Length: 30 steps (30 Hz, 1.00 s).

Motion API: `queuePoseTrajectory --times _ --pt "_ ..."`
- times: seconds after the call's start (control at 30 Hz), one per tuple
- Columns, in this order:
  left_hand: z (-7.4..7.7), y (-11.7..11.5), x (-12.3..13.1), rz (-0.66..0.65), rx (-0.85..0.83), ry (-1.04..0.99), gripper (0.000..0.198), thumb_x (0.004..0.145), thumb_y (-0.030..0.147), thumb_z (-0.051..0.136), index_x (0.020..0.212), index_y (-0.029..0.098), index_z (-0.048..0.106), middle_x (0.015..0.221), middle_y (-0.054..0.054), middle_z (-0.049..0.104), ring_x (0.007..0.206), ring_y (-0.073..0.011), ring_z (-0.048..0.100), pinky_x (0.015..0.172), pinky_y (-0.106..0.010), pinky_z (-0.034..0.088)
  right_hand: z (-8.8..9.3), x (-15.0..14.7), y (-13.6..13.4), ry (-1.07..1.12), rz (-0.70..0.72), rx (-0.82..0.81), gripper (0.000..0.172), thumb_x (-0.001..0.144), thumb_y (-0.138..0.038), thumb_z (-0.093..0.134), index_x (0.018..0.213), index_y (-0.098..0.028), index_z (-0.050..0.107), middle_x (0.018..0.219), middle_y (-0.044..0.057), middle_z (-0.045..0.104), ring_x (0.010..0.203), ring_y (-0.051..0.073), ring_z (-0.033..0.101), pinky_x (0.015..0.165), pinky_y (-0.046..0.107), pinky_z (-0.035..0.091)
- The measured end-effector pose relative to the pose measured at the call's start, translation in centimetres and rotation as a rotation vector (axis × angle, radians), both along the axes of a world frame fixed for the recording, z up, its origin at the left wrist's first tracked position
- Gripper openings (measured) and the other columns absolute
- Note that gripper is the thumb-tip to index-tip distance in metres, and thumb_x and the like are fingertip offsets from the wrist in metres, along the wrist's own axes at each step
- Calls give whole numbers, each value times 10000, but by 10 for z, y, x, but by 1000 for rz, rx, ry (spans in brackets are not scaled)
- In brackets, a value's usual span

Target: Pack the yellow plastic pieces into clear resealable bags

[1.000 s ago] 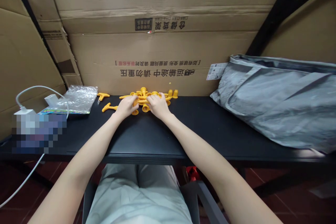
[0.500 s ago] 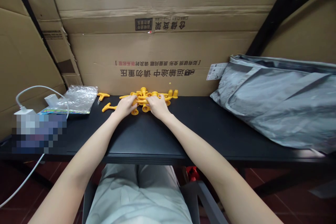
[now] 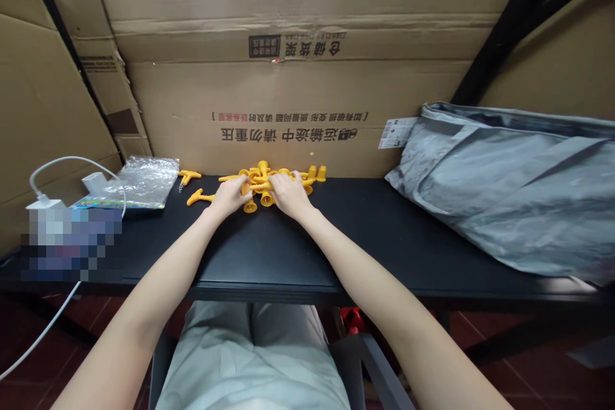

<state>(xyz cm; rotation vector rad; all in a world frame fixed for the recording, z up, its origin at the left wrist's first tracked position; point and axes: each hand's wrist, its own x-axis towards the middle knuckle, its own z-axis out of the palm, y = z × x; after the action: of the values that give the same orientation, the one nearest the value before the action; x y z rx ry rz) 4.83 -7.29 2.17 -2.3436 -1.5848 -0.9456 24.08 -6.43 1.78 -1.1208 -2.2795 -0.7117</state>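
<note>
In the head view, a cluster of yellow plastic pieces lies at the back of the black table. It mixes bell-shaped cups and stick-like handles. My left hand is closed at the cluster's left side, with its thumb and fingers on a yellow piece. On the right, my right hand has its fingers curled over a yellow stick-like piece. Below the hands sit a bell-shaped cup and a second cup. Fingers hide parts of the held pieces.
Left of the cluster lie two yellow T-shaped handles, one with a thin metal spiral, the other nearer me. Two small yellow cups stand right. Clear plastic packaging, a white charger and a grey bag flank them.
The bell-shaped cup below my left hand has shifted slightly right. My fingers have moved a little on the yellow pieces; both hands stay in nearly the same place.
</note>
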Motion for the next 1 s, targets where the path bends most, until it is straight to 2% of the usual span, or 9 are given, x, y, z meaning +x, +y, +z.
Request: queuePoseTrajectory --times 0.1,0.2,0.33,0.67,0.87,1.0 --pt "-2 2 -3 1 49 30 252 779 230 573 1026 187 593 908 -64 687 851 -206 651 699 -266 460 -2 2 1 13 46 -23 295 911 -190 394 1145 -105 552 1106 155 632 1041 267 495 970 449 207" --pt "-3 3 -4 -16 55 51 251 780 219 576 1027 184 589 936 -72 690 887 -213 652 722 -272 465 0 2 0 5 43 -54 278 893 -137 396 1105 -120 575 1062 139 651 1025 257 504 980 446 204" --pt "-2 2 -2 -16 59 34 249 779 215 579 1026 187 591 925 -69 692 869 -206 656 725 -270 467 4 2 -2 8 15 -48 244 898 -141 394 1031 -140 598 1030 127 652 995 245 511 968 437 219" --pt "2 -4 2 19 14 -49 228 736 242 616 960 202 609 767 -18 676 737 -181 645 645 -251 446 1 2 1 37 37 18 281 908 -110 345 1030 -165 592 1169 125 607 1052 229 513 962 406 248" --pt "0 -2 -1 17 58 11 227 764 225 590 990 208 600 892 -46 693 826 -198 653 686 -264 465 -2 1 -1 51 52 -68 304 906 -170 378 1156 -108 541 1159 164 612 1081 262 512 992 451 241" --pt "-1 1 -3 32 88 41 236 779 222 578 1014 206 594 981 -59 692 874 -199 656 719 -262 474 -5 1 1 35 41 -79 385 885 -105 360 1244 -119 500 1221 162 587 1147 258 482 1031 485 191"
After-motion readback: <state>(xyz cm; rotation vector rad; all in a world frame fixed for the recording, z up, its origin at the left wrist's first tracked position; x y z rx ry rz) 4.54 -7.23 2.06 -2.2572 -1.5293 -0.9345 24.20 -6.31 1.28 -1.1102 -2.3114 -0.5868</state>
